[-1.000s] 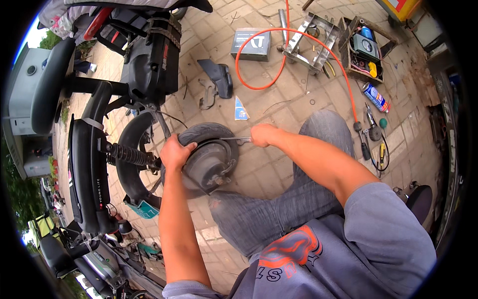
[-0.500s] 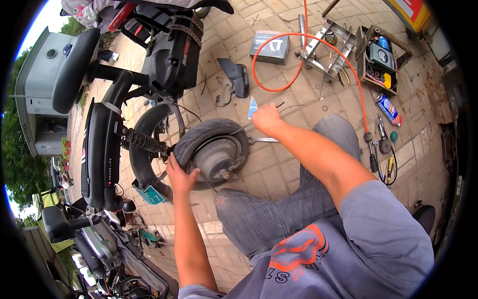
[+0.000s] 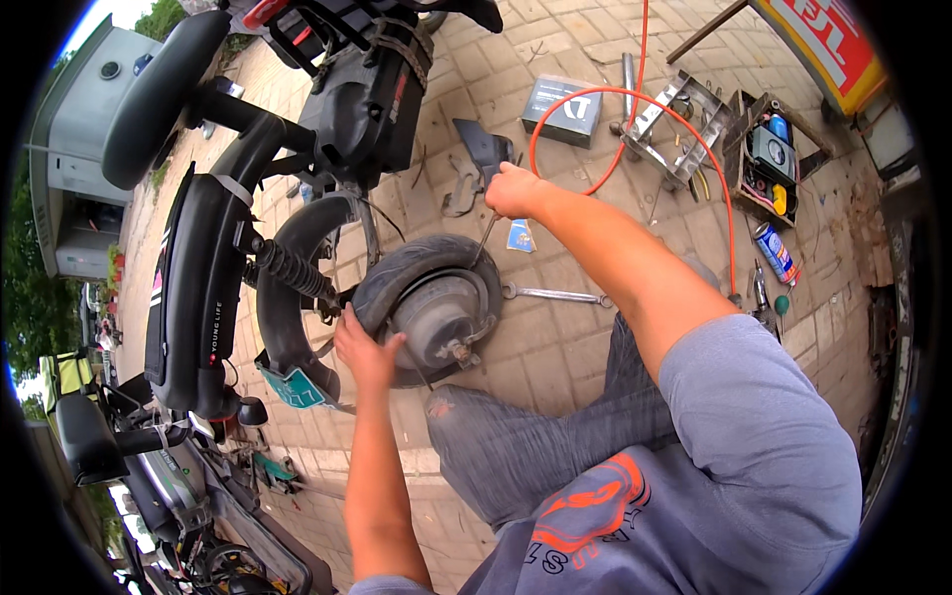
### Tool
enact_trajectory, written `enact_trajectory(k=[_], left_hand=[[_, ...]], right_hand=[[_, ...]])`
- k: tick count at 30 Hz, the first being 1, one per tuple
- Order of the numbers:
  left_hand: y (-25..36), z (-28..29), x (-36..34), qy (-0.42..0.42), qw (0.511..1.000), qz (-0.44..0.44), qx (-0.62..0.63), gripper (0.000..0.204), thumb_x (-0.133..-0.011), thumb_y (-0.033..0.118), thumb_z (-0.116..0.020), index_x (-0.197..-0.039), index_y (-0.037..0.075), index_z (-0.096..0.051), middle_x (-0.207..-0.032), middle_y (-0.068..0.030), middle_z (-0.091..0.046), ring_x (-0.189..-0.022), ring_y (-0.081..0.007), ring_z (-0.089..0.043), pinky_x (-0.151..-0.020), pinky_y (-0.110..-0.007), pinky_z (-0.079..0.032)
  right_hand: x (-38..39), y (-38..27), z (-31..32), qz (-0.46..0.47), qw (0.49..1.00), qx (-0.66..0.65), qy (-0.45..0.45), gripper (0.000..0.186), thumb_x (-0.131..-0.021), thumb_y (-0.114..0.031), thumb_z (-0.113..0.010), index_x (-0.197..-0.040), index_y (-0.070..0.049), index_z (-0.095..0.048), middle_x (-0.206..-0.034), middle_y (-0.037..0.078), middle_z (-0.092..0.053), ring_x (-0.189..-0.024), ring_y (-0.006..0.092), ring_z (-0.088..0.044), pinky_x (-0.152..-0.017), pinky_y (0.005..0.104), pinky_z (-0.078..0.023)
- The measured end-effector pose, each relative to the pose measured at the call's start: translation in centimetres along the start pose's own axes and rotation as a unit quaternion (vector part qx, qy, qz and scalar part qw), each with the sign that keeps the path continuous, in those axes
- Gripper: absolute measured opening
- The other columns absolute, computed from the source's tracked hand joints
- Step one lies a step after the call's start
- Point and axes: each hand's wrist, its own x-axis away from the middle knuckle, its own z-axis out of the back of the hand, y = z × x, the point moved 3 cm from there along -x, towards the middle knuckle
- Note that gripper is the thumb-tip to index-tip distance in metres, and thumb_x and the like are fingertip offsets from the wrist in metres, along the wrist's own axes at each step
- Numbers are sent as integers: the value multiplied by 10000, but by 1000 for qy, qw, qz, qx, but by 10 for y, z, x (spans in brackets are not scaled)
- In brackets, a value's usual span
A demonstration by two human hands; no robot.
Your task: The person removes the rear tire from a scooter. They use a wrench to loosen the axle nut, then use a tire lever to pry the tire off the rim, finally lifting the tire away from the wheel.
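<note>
A small wheel with a black tire [image 3: 421,260] and a dusty grey hub [image 3: 428,327] lies tilted before my knees. My left hand [image 3: 365,347] grips the tire's left side, thumb toward the hub and fingers over the tread. Beyond the wheel, my right hand [image 3: 513,190] is closed round a thin metal tire lever [image 3: 486,238]. The lever's lower end meets the tire's upper right edge by the rim; its tip is hidden. A wrench [image 3: 555,294] lies on the paving right of the wheel, with a blue-and-white paper piece [image 3: 521,236] nearby.
A black electric scooter [image 3: 198,288] stands at left, its rear fender [image 3: 288,278] beside the wheel. An orange hose [image 3: 729,228] loops over the paving. Farther right are a grey box [image 3: 562,111], a metal frame [image 3: 674,129], a wooden toolbox [image 3: 749,198] and a spray can [image 3: 775,253].
My right hand has moved left and farther away, and the lever now stands steeper against the tire. More of the wrench shows. My left hand keeps its place; the whole view has shifted slightly.
</note>
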Motion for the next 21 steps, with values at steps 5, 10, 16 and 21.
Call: enact_trajectory(k=[5, 10, 16, 21], left_hand=[[-5, 1, 2, 12, 1000, -1, 5, 1123, -520, 235, -906, -1442, 52, -291, -1360, -222, -410, -1239, -420, -387, -1030, -514, -305], [-1, 3, 0, 3, 1000, 19, -5, 1103, -530, 273, -898, -1437, 59, -307, -1361, -217, -412, -1247, -401, -382, -1032, -513, -289], [1, 4, 2, 28, 999, 22, -4, 1114, -510, 271, -908, -1434, 72, -319, -1352, -205, -418, -1242, -394, -389, -1032, -511, -289], [4, -6, 2, 28, 999, 31, -14, 1102, -529, 304, -896, -1436, 73, -314, -1358, -197, -406, -1243, -389, -379, -1022, -523, -288]], right_hand=[[37, 19, -79, -66, 971, -228, 19, 287, -874, -389, -615, -939, -123, -702, -907, 104, -689, -930, 312, -632, -790, 436, -430], [83, -40, -138, -236, 887, -397, -12, 357, -914, -382, -562, -1072, -77, -661, -1047, 187, -660, -996, 387, -611, -877, 473, -473], [124, -118, -133, -374, 822, -427, 54, 338, -931, -364, -511, -906, -53, -639, -924, 217, -660, -911, 412, -619, -797, 508, -484], [133, -55, -84, -335, 899, -275, 60, 349, -926, -369, -510, -899, -56, -660, -890, 194, -677, -870, 389, -643, -774, 491, -505]])
